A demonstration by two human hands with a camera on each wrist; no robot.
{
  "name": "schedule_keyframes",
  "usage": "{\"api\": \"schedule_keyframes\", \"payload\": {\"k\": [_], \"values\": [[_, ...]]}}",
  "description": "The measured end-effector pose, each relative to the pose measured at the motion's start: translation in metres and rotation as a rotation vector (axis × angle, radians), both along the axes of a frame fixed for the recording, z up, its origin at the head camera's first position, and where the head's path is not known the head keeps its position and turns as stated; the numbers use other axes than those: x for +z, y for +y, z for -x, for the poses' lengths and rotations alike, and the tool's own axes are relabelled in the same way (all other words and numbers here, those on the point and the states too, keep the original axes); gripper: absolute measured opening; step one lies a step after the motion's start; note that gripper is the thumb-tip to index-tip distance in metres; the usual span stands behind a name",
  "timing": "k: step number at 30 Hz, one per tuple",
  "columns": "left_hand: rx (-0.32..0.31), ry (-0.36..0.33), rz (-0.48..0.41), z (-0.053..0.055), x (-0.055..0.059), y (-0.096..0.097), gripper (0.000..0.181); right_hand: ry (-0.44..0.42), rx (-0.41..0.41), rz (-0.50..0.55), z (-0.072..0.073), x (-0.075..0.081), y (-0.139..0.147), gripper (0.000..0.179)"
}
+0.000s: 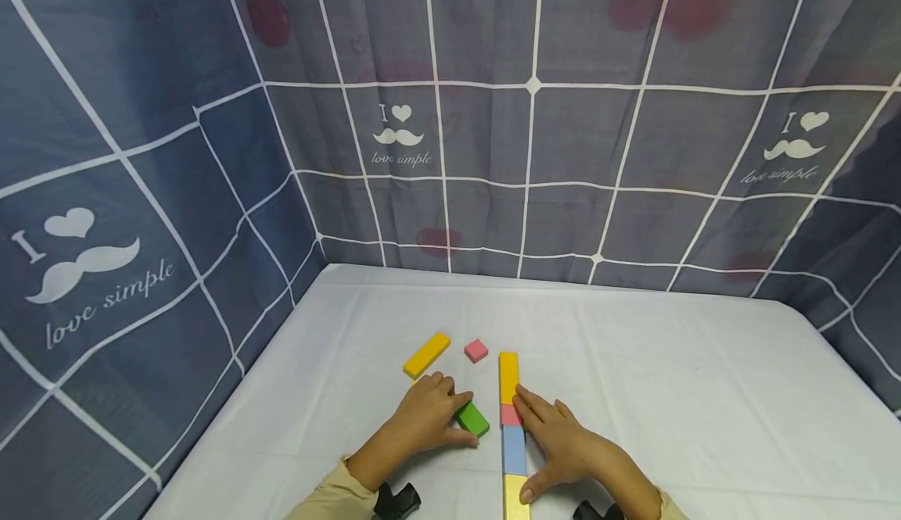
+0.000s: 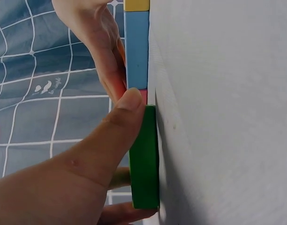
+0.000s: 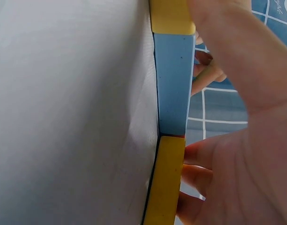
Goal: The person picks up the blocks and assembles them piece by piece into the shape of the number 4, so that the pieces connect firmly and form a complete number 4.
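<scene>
Pinching the green block (image 1: 475,420) between thumb and fingers: left hand (image 1: 425,414), just left of a block row. Right hand (image 1: 566,446) spread along the row's right side, fingertips by the amber block (image 1: 508,375) and red block (image 1: 509,415), thumb on the pale yellow block (image 1: 515,502). Blue block (image 1: 514,450) between red and pale yellow, end to end. Farther off, lying apart: yellow bar (image 1: 427,355), small pink block (image 1: 476,350). All on white cloth (image 1: 669,395).

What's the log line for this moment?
left hand: holds green block | right hand: touches block row | visible row, far to near: amber block, pink block, blue block, pale-yellow block | loose: amber bar, pink piece
</scene>
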State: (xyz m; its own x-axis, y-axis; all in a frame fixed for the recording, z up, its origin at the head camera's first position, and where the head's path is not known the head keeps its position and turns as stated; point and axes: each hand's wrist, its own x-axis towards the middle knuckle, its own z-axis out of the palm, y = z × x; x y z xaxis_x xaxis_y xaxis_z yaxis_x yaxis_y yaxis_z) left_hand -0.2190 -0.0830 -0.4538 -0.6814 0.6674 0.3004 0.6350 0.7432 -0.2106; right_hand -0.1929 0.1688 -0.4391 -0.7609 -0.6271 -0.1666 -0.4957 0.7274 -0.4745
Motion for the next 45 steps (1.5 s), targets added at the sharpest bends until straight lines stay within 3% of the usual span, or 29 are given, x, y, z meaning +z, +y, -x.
{"api": "schedule_keyframes", "payload": {"k": [6,12,27,32,38,45], "values": [[-0.055,0.054,-0.01,0.005,-0.005,-0.003,0.049,0.012,0.005,0.004,0.0,-0.001,0.001,0.121],[-0.059,0.036,-0.015,0.006,-0.005,-0.005,0.039,0.014,0.007,0.002,0.001,-0.003,0.002,0.121],[-0.088,0.033,-0.079,0.008,-0.007,-0.005,0.035,0.027,0.009,0.0,0.001,-0.002,0.002,0.121],[-0.086,0.043,-0.067,0.007,-0.006,-0.005,0.035,0.021,0.008,-0.001,0.001,-0.002,0.002,0.121],[-0.089,0.075,-0.111,0.006,-0.01,-0.002,0.035,0.005,0.006,-0.003,0.001,-0.001,0.002,0.121],[-0.046,0.089,-0.122,0.004,-0.012,0.001,0.034,0.005,0.0,0.002,0.001,-0.001,0.001,0.121]]}}
